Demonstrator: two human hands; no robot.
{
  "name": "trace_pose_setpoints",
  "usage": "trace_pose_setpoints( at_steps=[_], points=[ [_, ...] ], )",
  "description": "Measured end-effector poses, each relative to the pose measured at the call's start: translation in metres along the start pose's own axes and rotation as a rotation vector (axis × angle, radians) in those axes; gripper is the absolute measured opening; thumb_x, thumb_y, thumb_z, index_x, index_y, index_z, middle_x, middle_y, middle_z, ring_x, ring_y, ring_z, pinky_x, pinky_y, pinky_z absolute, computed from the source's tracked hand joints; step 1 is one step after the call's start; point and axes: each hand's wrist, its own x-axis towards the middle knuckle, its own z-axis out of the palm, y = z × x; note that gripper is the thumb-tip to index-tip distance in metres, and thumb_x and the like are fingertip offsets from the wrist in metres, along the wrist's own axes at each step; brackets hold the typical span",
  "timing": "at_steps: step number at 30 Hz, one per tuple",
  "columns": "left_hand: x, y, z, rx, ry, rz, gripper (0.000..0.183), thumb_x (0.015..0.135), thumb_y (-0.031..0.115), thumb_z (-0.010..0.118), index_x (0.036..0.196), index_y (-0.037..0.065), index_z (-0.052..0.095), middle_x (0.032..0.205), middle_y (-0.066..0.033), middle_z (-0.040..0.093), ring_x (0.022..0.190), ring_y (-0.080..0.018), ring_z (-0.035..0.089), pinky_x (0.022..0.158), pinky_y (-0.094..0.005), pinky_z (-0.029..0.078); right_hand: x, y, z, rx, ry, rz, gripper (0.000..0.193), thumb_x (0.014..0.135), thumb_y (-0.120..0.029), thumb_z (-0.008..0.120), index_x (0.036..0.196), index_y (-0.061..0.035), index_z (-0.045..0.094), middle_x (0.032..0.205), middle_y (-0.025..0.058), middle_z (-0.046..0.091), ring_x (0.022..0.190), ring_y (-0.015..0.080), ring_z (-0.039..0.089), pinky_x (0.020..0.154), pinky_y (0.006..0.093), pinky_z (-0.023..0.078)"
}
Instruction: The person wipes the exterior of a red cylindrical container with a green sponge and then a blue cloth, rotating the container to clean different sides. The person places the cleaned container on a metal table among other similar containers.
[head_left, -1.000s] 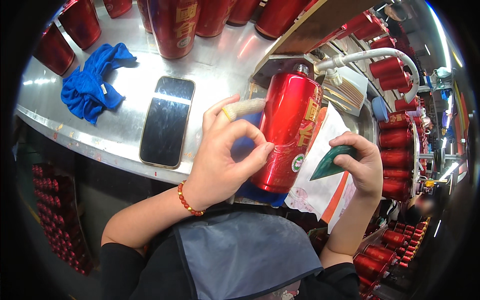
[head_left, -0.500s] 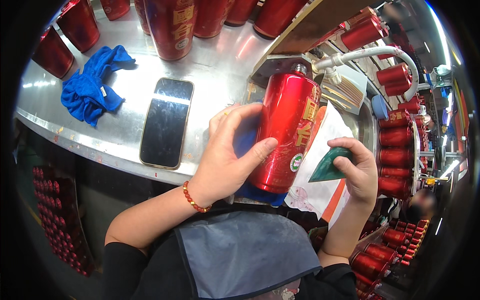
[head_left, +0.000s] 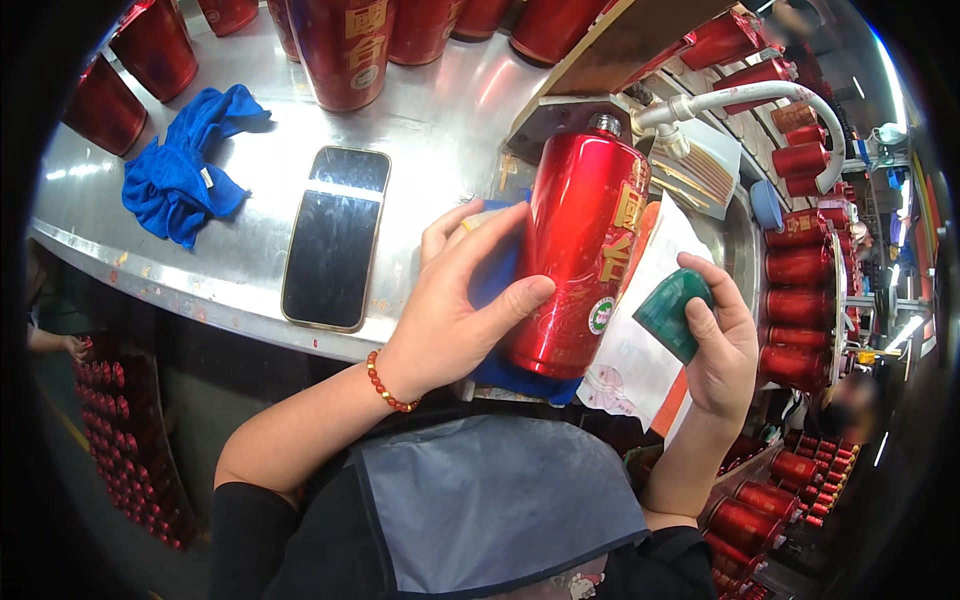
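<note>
A glossy red bottle (head_left: 580, 250) with gold lettering and a green-and-white round mark lies in front of me, its clear neck pointing away. A blue cloth (head_left: 490, 272) is under it. My left hand (head_left: 455, 290), fingers spread and a beaded bracelet on the wrist, touches the bottle's left side with the thumb. Some of its fingers are hidden behind the index. To the right, my right hand (head_left: 718, 335) pinches a flat green scraper (head_left: 675, 312) between thumb and fingers. The scraper hangs above a white printed sheet (head_left: 635, 370), apart from the bottle.
A phone (head_left: 336, 240) and a crumpled blue cloth (head_left: 185, 165) lie on the metal table (head_left: 250, 285). Several red bottles (head_left: 345, 60) stand at the back. A curved white pipe (head_left: 750, 95) arches beside a blue bowl (head_left: 765, 205). Racked red bottles (head_left: 798, 300) stand right. Another person's hand (head_left: 75, 345) shows far left.
The bottle has turned slightly, its lettering and round mark shifting right. My right hand has tilted the scraper so more of its flat face shows. A person's hand has appeared far left.
</note>
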Motion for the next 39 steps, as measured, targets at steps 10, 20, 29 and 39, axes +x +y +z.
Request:
trace_pose_setpoints(
  at_steps=[10, 20, 29, 39],
  points=[
    [0.000, -0.007, 0.000, -0.079, -0.026, -0.013, 0.063, 0.099, 0.038, 0.070, 0.150, 0.005, 0.052, 0.149, -0.0183, 0.052, 0.149, -0.0356, 0.026, 0.122, -0.0467, 0.026, -0.003, 0.002, -0.003, 0.037, -0.006, 0.007, 0.043, 0.099, -0.006, 0.067, 0.140, 0.0035, 0.056, 0.115, 0.0046, 0.067, 0.105, 0.0100, 0.063, 0.096, 0.0253, 0.049],
    [0.000, -0.001, -0.002, -0.066, -0.007, -0.029, 0.063, 0.099, 0.039, 0.070, 0.149, 0.005, 0.053, 0.149, -0.0200, 0.052, 0.149, -0.0369, 0.027, 0.121, -0.0467, 0.028, -0.003, 0.001, 0.002, 0.058, -0.012, -0.003, 0.050, 0.092, 0.003, 0.071, 0.139, 0.0046, 0.056, 0.113, 0.0065, 0.068, 0.103, 0.0114, 0.066, 0.093, 0.0256, 0.052],
    [-0.002, -0.010, -0.006, -0.017, -0.092, -0.049, 0.077, 0.094, 0.047, 0.074, 0.153, 0.006, 0.047, 0.155, -0.0271, 0.041, 0.151, -0.0398, 0.024, 0.122, -0.0488, 0.025, -0.014, -0.005, 0.029, -0.158, 0.036, -0.111, 0.039, 0.085, 0.007, 0.076, 0.123, 0.0054, 0.065, 0.106, 0.0073, 0.069, 0.095, 0.0132, 0.066, 0.087, 0.0255, 0.052],
    [-0.011, 0.018, 0.006, 0.442, -0.087, 0.215, 0.119, 0.067, 0.023, 0.093, 0.160, -0.007, 0.025, 0.154, -0.0292, 0.042, 0.152, -0.0491, 0.022, 0.119, -0.0509, 0.030, -0.042, -0.014, 0.069, -1.129, -0.260, -0.792, 0.043, 0.070, 0.003, 0.080, 0.112, -0.0032, 0.076, 0.097, 0.0076, 0.069, 0.085, 0.0243, 0.068, 0.072, 0.0321, 0.057]
  ],
)
